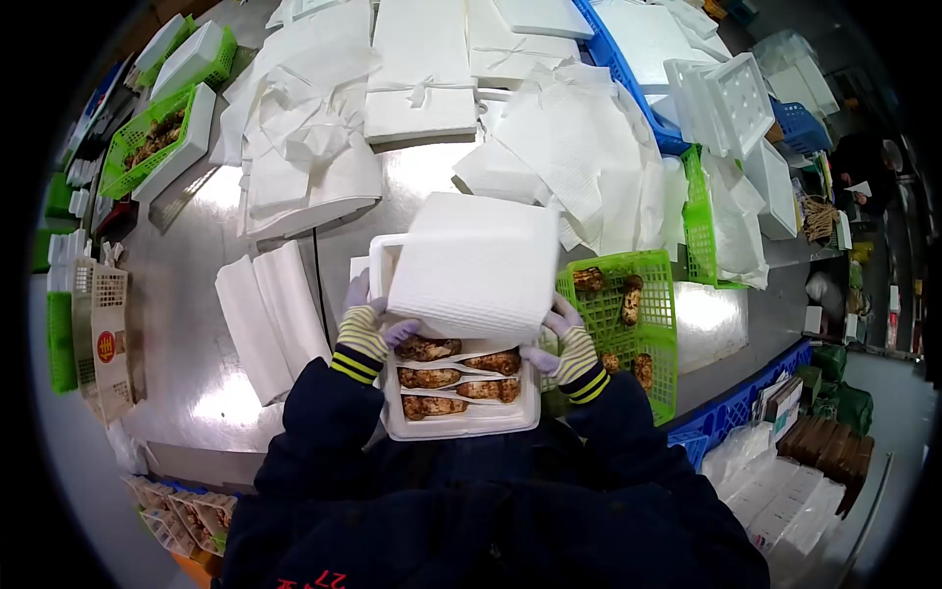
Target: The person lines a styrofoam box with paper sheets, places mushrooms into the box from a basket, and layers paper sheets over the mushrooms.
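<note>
A white foam box [466, 427] stands close to my body, with several brown mushrooms [429, 378] in rows divided by white paper. A textured white paper sheet [476, 260] covers the far part of the box, its near edge raised over the mushrooms. At the sheet's left corner my left hand [369, 329], in a pale glove with a striped cuff, is closed on the paper. My right hand [563, 342], gloved alike, pinches the right corner, its thumb near the box rim. Beside it a green basket [653, 299] holds several loose mushrooms.
Folded white cloth-like sheets [273, 319] lie left of the box. Stacks of white paper [579, 147] and foam lids [422, 113] fill the far side. Another green basket with mushrooms [157, 140] sits at far left. Blue crates [731, 417] line the right edge.
</note>
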Motion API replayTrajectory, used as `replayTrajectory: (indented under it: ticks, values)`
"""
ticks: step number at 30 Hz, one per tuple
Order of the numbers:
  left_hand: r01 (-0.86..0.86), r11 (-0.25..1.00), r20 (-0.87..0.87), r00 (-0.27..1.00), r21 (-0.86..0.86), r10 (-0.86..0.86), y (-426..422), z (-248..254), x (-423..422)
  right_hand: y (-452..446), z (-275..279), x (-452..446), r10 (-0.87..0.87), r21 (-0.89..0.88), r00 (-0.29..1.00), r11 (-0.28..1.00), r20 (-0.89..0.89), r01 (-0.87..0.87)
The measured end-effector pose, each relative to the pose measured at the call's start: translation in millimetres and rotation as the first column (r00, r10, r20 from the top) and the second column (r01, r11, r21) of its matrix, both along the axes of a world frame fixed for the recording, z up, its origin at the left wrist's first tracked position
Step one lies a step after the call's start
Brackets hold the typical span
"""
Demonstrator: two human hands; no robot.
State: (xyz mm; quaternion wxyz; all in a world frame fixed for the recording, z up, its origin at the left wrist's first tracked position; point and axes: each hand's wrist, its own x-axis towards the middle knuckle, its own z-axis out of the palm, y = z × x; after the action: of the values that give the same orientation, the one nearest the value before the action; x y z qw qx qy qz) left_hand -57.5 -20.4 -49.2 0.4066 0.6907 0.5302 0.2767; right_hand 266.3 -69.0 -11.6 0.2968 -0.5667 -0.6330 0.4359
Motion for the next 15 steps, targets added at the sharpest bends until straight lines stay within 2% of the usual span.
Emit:
replayTrajectory:
  ticks: [1, 2, 3, 5, 6, 7, 8, 9, 10, 11, 13, 14, 15]
  values:
    - [-0.02, 0.992, -0.057, 0.998, 0.127, 0.027, -5.8, -4.2, -7.0, 2.5, 2.5, -4.0, -0.002, 0.0, 1.0, 1.0, 0.0, 0.002]
    - [-0.11, 0.99, 0.229, 0.965, -0.083, 0.126, -13.6, -4.7, -3.1, 3.5, 3.6, -8.3, 0.04, 0.012, 0.988, 0.999, 0.151, -0.042]
    - [-0.131, 0.943, 0.466, 0.843, -0.307, 0.269, -22.2, -6.3, 0.5, 4.2, 3.4, -11.4, 0.077, 0.017, 0.951, 0.996, 0.298, -0.086]
    - [-0.146, 0.948, 0.492, 0.826, -0.283, 0.274, -35.1, -7.1, 5.0, 6.4, -10.0, -15.7, 0.101, -0.012, 0.911, 0.994, 0.4, -0.105]
    - [-0.185, 0.884, 0.504, 0.763, -0.429, 0.404, -41.2, -6.5, 8.8, 5.9, -13.7, -15.2, 0.1, -0.015, 0.907, 0.995, 0.409, -0.102]
    - [-0.171, 0.949, 0.363, 0.894, -0.263, 0.262, -43.0, -5.8, 7.4, 4.9, -16.9, -14.2, 0.101, -0.02, 0.903, 0.995, 0.419, -0.102]
    - [-0.142, 0.986, 0.181, 0.971, -0.085, 0.156, -44.3, -3.9, 6.5, 4.2, -15.7, -15.6, 0.089, -0.017, 0.919, 0.996, 0.385, -0.089]
    - [-0.146, 0.985, 0.183, 0.97, -0.088, 0.16, -45.5, -12.4, 4.9, 3.7, -17.6, -17.4, 0.093, -0.02, 0.918, 0.996, 0.387, -0.093]
    - [-0.193, 0.958, 0.283, 0.926, -0.21, 0.249, -45.5, -26.2, 5.3, 4.5, -21.4, -18.8, 0.091, -0.059, 0.922, 0.996, 0.377, -0.074]
    - [-0.197, 0.972, 0.211, 0.952, -0.127, 0.221, -40.5, -22.1, 4.5, 6.3, -23.2, -19.1, 0.087, -0.098, 0.926, 0.994, 0.368, -0.054]
    - [-0.199, 0.979, 0.05, 0.979, 0.043, 0.196, -30.5, -14.5, 2.8, 9.3, -26.3, -17.2, 0.078, -0.055, 0.902, 0.997, 0.425, -0.061]
    - [-0.179, 0.982, -0.228, 0.96, -0.06, 0.161, -26.2, 5.4, 7.5, 15.2, -22.9, -19.5, 0.062, -0.183, 0.927, 0.983, 0.37, 0.007]
    - [-0.187, 0.969, -0.483, 0.871, -0.163, 0.087, -20.1, 27.7, 14.2, 19.8, -16.8, -22.7, 0.037, -0.312, 0.948, 0.948, 0.317, 0.067]
